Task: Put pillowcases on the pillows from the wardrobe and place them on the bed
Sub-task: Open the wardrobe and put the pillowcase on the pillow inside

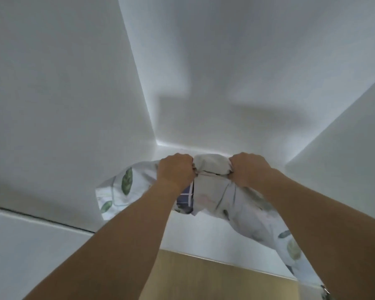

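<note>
Pillowcase fabric, white cotton printed with green leaves (126, 187), is bunched up and held high in front of white walls, with a plain off-white pillow corner (210, 165) poking out at the top between the two fists. The bundle's long axis runs from upper left down to lower right: one flap of the leaf-print cloth hangs out to the left, and a longer tail trails below the right forearm toward the lower right edge of the view. A dark blue patch with white grid lines (185, 201) shows in the folds just under the left wrist.

The left hand (175, 169) has its fingers curled tight round gathered cloth at the pillow's left side. The right hand (250, 168) grips the same way at the right side, knuckles facing the camera. Both bare forearms reach upward from the lower edge.

Behind them a white wall corner (139, 83) rises, with soft shadows across it. Lower down, a tan wooden panel (214, 278) sits beneath a white ledge (204, 239).
</note>
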A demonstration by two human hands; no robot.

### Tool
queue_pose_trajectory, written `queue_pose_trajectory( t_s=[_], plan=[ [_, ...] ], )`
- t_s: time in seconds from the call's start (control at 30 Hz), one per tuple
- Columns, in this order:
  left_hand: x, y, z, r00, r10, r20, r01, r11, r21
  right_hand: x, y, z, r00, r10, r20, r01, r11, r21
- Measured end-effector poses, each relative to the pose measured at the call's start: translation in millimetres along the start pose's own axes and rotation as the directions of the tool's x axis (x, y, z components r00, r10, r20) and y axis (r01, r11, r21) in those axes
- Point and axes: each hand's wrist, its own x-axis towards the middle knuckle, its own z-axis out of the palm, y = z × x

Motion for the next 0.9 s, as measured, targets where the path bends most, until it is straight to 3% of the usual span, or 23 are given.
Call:
queue_pose_trajectory(
  t_s=[0.23,0.43,0.53,0.67,0.73,0.9],
  plan=[
    [-118,11,-245,0.989,-0.142,-0.036,0.138,0.986,-0.094,-147,-46,-227,0.998,-0.058,0.002,0.058,0.998,-0.001],
    [-194,11,-423,0.952,-0.280,-0.127,0.245,0.940,-0.236,-254,-90,-361,0.943,-0.143,-0.301,0.166,0.985,0.055],
    [-217,4,-463,0.943,-0.298,-0.149,0.241,0.919,-0.312,-272,-108,-380,0.930,-0.191,-0.314,0.236,0.965,0.113],
    [-238,-3,-478,0.942,-0.300,-0.151,0.231,0.905,-0.357,-279,-120,-396,0.979,-0.184,-0.088,0.198,0.960,0.196],
    [-243,-8,-479,0.939,-0.307,-0.154,0.231,0.896,-0.379,-282,-127,-397,0.982,-0.185,-0.042,0.190,0.961,0.203],
    [-248,-10,-482,0.962,-0.262,-0.077,0.206,0.882,-0.423,-289,-140,-380,0.970,-0.122,-0.212,0.148,0.983,0.109]
  ],
)
